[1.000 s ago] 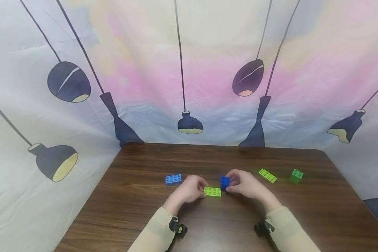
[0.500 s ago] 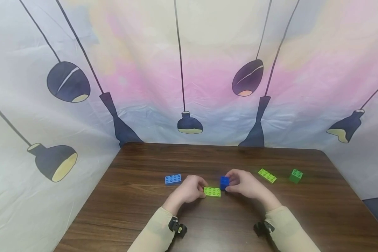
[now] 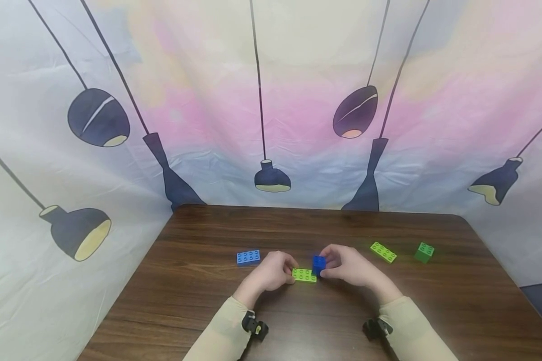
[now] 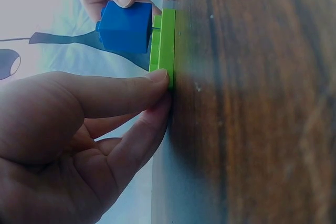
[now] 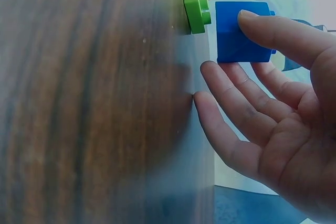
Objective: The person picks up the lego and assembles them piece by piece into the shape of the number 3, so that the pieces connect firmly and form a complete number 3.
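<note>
A flat lime-green building brick (image 3: 301, 275) with studs on top lies on the table, and my left hand (image 3: 273, 271) pinches its left end between thumb and fingers. My right hand (image 3: 353, 265) holds a dark blue cube-shaped building brick (image 3: 318, 263), studs up, by its sides. In the left wrist view the blue brick (image 4: 125, 27) is over the far part of the lime brick (image 4: 167, 45). The right wrist view shows a small gap between the blue brick (image 5: 231, 38) and the table level, with the thumb on its near face.
A flat light blue brick (image 3: 248, 256) lies left of my left hand. Beyond my right hand are a second flat lime-green brick (image 3: 383, 251) and a green cube-shaped brick (image 3: 424, 252). The wooden table (image 3: 235, 225) ends at a printed cloth backdrop (image 3: 217, 100).
My right hand has moved slightly left with the blue brick, from beside the lime brick's right end to over it. My left hand and the other bricks have stayed put.
</note>
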The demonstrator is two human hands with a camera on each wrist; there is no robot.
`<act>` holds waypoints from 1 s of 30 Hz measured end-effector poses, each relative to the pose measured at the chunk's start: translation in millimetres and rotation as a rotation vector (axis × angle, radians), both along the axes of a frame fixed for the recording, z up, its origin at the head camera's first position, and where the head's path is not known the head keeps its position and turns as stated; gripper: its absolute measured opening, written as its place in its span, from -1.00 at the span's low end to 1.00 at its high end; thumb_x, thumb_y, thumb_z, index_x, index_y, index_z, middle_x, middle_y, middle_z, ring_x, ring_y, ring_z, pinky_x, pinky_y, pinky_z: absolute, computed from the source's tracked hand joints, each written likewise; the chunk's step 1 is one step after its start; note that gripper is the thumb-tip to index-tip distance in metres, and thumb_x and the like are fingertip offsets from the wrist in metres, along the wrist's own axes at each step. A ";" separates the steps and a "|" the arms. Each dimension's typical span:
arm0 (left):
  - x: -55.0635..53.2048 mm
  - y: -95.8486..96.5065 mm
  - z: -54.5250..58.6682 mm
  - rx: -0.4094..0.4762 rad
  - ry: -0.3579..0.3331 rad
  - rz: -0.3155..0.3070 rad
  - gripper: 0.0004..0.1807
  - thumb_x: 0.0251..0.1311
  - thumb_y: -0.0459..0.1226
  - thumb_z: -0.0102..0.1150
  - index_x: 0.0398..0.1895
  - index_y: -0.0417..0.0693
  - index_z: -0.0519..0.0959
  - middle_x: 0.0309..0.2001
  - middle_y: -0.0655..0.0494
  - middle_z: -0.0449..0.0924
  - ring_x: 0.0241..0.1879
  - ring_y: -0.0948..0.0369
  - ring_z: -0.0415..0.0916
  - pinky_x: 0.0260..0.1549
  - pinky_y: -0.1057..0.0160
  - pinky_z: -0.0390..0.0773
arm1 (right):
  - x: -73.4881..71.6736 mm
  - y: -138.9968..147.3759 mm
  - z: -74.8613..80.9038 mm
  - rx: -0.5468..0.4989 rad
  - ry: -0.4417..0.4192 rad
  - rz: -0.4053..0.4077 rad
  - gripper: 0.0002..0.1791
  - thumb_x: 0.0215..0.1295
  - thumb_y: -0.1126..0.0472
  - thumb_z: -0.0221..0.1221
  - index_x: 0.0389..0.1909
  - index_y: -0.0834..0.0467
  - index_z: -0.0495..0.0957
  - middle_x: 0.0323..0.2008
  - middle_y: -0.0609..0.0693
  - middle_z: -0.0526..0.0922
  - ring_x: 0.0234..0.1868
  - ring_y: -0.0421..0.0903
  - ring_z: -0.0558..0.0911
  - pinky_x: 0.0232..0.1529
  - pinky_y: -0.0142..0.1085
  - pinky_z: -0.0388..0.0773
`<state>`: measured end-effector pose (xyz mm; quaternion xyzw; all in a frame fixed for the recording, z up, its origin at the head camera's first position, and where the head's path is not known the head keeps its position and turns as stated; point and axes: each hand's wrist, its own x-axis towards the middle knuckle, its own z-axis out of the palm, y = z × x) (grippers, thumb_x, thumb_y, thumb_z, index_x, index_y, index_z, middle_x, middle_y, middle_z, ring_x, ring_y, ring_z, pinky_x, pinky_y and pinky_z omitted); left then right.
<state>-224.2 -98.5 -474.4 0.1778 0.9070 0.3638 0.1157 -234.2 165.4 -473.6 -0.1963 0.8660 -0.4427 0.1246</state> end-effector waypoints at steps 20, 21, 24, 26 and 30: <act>-0.8 -0.3 0.1 -0.002 -0.003 -0.003 -0.70 0.10 -0.52 0.53 -0.08 -0.22 0.76 -0.42 0.18 0.61 -0.39 0.24 0.54 -0.35 0.22 0.57 | 4.7 -9.3 1.5 -0.006 0.024 0.038 -0.59 0.26 0.21 0.54 0.05 0.17 0.61 -0.10 0.03 0.76 -0.06 -0.01 0.77 -0.01 -0.03 0.73; -1.2 -0.5 -0.2 -0.001 -0.003 -0.003 -0.70 0.10 -0.52 0.54 -0.08 -0.22 0.76 -0.41 0.18 0.61 -0.38 0.24 0.54 -0.35 0.22 0.57 | 4.7 -9.7 1.4 -0.004 0.026 0.039 -0.59 0.26 0.21 0.53 0.05 0.17 0.61 -0.10 0.02 0.76 -0.06 -0.01 0.77 0.00 -0.03 0.73; -1.8 -0.8 -0.5 0.000 -0.003 -0.005 -0.71 0.10 -0.52 0.54 -0.09 -0.22 0.76 -0.41 0.18 0.61 -0.38 0.23 0.54 -0.34 0.22 0.57 | 4.2 -10.1 0.2 -0.006 0.034 0.046 -0.59 0.26 0.21 0.53 0.05 0.17 0.61 -0.10 0.01 0.76 -0.06 -0.02 0.77 -0.01 -0.03 0.73; -2.3 -0.8 -0.8 0.001 -0.003 -0.005 -0.70 0.10 -0.52 0.53 -0.08 -0.22 0.75 -0.41 0.17 0.61 -0.38 0.23 0.54 -0.34 0.21 0.57 | 3.5 -10.3 -1.0 -0.006 0.038 0.049 -0.59 0.26 0.20 0.53 0.06 0.15 0.61 -0.10 0.00 0.76 -0.06 -0.03 0.77 -0.01 -0.04 0.73; -2.9 -0.5 -1.6 0.003 -0.003 -0.006 -0.71 0.10 -0.52 0.53 -0.09 -0.22 0.75 -0.41 0.17 0.61 -0.38 0.23 0.54 -0.34 0.22 0.57 | 2.7 -10.9 -3.8 -0.008 0.039 0.051 -0.59 0.28 0.19 0.53 0.06 0.14 0.62 -0.08 -0.01 0.76 -0.05 -0.04 0.77 0.00 -0.04 0.73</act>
